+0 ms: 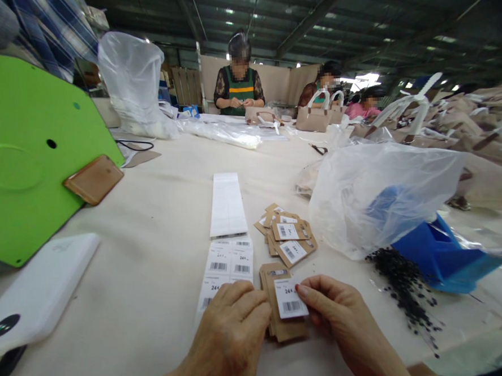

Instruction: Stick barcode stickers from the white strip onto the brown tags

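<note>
My right hand (341,307) holds a white price label (291,306) pinched by its right edge, thumb and finger drawn together on it. The label lies over the top of a stack of brown card tags (281,332), and I cannot tell whether it is pressed flat or held just above the card. My left hand (232,331) is bent beside the stack, fingers close together with their tips at its left edge; whether they grip it or only rest against it, I cannot tell. The tags' upper ends show beyond the label, and their lower ends stick out below it, between my two hands. A strip of printed labels (234,261) runs up from under my left fingers to a folded white stack (227,203) farther off. Just beyond the brown stack, tags with labels on them (290,239) lie fanned in a loose heap, leaving only a narrow gap ahead of my right fingers. To the left I have the widest room: a broad stretch of table (149,273) separates my left hand from a white device (44,286) and a green machine (31,150). On the right, black strings (405,286), a blue bin (455,260) and a clear plastic bag (374,192) bound a smaller strip of table beside my right wrist.
</note>
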Demonstrator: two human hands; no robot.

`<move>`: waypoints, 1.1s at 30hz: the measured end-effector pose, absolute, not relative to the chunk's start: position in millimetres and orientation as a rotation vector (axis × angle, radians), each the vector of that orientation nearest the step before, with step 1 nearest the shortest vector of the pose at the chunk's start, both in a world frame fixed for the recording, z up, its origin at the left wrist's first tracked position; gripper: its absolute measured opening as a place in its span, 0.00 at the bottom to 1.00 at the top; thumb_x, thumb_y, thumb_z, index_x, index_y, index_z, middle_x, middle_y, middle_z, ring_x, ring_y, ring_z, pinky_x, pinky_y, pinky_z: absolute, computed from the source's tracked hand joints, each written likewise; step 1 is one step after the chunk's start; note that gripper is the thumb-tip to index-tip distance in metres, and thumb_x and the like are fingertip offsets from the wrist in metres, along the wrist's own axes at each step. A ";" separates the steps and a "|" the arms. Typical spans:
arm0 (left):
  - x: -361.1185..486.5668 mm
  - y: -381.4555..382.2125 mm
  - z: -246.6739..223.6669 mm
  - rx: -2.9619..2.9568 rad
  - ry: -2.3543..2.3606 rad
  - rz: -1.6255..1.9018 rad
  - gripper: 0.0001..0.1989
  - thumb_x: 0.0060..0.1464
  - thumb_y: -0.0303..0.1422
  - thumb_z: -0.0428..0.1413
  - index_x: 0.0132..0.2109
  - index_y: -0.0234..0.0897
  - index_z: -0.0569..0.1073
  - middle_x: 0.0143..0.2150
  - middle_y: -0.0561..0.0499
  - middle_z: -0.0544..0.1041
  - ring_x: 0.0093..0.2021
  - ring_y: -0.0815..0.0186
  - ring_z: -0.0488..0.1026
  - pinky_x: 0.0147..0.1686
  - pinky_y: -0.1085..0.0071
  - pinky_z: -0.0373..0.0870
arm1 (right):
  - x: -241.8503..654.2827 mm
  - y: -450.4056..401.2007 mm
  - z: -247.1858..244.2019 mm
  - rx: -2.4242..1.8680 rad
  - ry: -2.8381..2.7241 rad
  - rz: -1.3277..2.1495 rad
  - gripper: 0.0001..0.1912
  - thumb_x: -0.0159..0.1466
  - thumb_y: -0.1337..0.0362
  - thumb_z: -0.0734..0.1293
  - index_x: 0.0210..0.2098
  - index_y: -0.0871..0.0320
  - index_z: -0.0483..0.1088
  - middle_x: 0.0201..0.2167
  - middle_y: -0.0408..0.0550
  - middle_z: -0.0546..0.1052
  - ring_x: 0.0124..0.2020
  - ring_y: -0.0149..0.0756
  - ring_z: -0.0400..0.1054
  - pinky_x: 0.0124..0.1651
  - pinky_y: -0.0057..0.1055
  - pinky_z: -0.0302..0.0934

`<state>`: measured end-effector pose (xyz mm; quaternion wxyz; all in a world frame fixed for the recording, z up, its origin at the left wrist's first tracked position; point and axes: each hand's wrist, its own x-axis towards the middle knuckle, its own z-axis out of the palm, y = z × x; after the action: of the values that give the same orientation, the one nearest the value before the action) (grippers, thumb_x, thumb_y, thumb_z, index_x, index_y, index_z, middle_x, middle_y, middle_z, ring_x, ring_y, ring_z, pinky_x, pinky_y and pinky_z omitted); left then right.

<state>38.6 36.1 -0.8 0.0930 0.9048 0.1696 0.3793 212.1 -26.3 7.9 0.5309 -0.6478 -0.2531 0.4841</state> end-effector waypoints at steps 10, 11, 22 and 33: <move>42.2 40.0 -26.0 2.673 0.485 1.292 0.12 0.59 0.25 0.46 0.40 0.32 0.74 0.38 0.47 0.78 0.40 0.60 0.69 0.37 0.66 0.69 | 222.3 -26.5 4.7 -1.474 -0.331 1.182 0.23 0.37 0.52 0.78 0.21 0.63 0.70 0.12 0.37 0.65 0.14 0.19 0.51 0.17 0.17 0.40; 42.3 39.8 -25.9 2.677 0.485 1.297 0.12 0.59 0.25 0.45 0.39 0.33 0.74 0.38 0.47 0.78 0.39 0.61 0.69 0.37 0.66 0.69 | 223.0 -27.1 4.3 -1.481 -0.348 1.188 0.23 0.39 0.51 0.78 0.22 0.63 0.70 0.12 0.37 0.65 0.14 0.19 0.51 0.17 0.17 0.40; 41.9 37.9 -25.8 2.696 0.485 1.224 0.14 0.61 0.26 0.44 0.41 0.33 0.74 0.38 0.48 0.78 0.38 0.61 0.68 0.34 0.66 0.69 | 215.3 -28.3 4.0 -1.556 -0.623 1.190 0.17 0.49 0.54 0.74 0.23 0.63 0.71 0.15 0.39 0.67 0.17 0.22 0.54 0.21 0.20 0.47; 42.3 38.8 -25.4 2.697 0.493 1.226 0.14 0.61 0.27 0.43 0.40 0.34 0.74 0.38 0.48 0.78 0.37 0.61 0.68 0.35 0.65 0.68 | 213.6 -26.2 0.7 -1.588 -0.709 1.151 0.17 0.50 0.53 0.72 0.22 0.62 0.72 0.17 0.41 0.69 0.19 0.25 0.56 0.22 0.22 0.50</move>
<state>42.3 38.8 -25.4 0.0690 0.8959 0.1637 0.4072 213.6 -26.2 0.7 0.5039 -0.6576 -0.2935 0.4769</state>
